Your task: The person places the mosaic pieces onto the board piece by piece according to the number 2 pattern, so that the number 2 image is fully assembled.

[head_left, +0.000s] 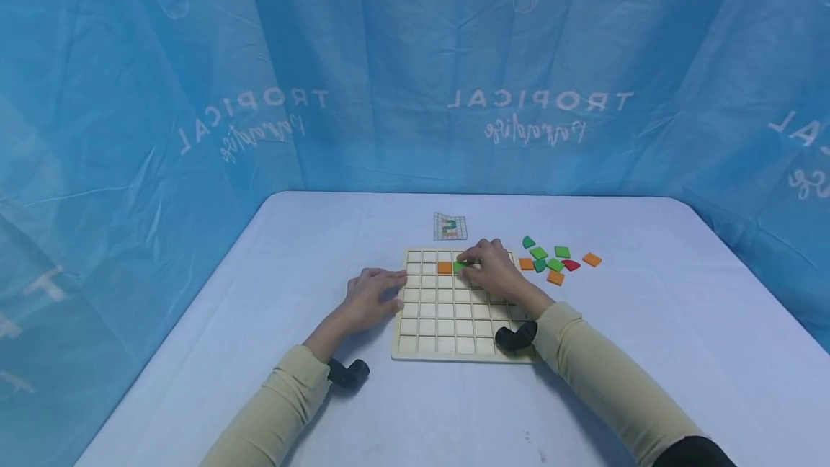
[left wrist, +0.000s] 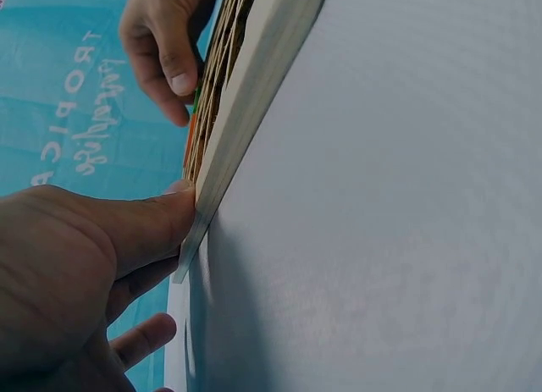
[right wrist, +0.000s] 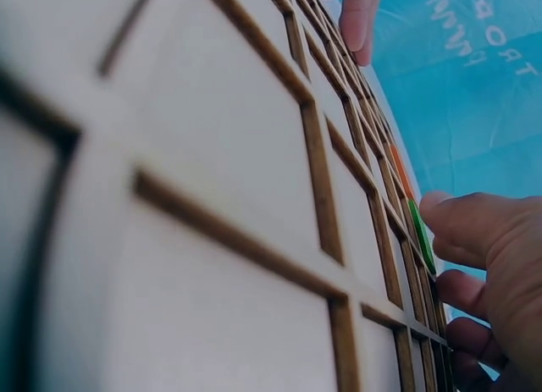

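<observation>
A pale wooden grid board (head_left: 428, 344) lies on the table. On its second row from the far edge sits an orange square tile (head_left: 444, 267). Right beside it is a green tile (head_left: 458, 267), which my right hand (head_left: 493, 269) pinches with thumb and fingertips at the board's surface. In the right wrist view the green tile (right wrist: 421, 235) lines up with the orange tile (right wrist: 400, 169), the thumb at its edge. My left hand (head_left: 372, 298) touches the board's left edge, fingers extended; in the left wrist view the thumb presses the rim.
Right of the board lie loose tiles: several green ones (head_left: 539, 253), some orange squares (head_left: 591, 259) and a red curved piece (head_left: 570, 264). A small pattern card (head_left: 450, 227) lies beyond the far edge. Blue printed curtains (head_left: 402, 143) surround the white table (head_left: 214, 395).
</observation>
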Demonstrator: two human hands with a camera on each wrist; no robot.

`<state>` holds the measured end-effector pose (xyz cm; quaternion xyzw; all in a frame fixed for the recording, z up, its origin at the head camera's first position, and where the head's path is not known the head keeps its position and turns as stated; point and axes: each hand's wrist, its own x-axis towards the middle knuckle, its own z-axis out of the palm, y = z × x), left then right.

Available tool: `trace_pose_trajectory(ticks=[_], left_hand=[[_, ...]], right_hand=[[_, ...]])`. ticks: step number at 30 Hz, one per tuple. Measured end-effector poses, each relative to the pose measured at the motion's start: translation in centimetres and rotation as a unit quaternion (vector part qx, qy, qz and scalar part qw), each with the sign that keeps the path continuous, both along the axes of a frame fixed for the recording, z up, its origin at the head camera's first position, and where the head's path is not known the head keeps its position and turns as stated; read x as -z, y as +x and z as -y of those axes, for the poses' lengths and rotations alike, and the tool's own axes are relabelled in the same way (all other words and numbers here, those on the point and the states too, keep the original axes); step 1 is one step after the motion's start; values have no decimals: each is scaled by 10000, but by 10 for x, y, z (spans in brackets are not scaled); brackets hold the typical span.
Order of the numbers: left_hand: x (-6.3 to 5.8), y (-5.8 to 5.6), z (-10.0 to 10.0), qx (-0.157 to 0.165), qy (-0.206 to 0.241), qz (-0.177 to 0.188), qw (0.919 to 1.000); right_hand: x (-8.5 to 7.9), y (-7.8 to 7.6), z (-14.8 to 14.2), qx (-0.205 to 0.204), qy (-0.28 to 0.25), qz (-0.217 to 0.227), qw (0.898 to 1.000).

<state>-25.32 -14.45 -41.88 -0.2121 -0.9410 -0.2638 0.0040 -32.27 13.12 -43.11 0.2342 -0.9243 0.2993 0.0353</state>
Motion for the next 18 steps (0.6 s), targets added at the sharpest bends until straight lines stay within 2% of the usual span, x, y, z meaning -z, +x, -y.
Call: trace_pose_trajectory(ticks=[7, 13, 18], left_hand=[[0, 1, 0, 13, 43, 8, 10000], [1, 1, 0, 0, 33, 26, 10000], [-1, 0, 0, -12, 31, 19, 10000]], right_hand=[[-3, 5, -3, 79, -277, -76, 9996], [-12, 16, -8, 239, -612, -12, 9978], [-17, 24, -17, 463, -611, -165, 9969]])
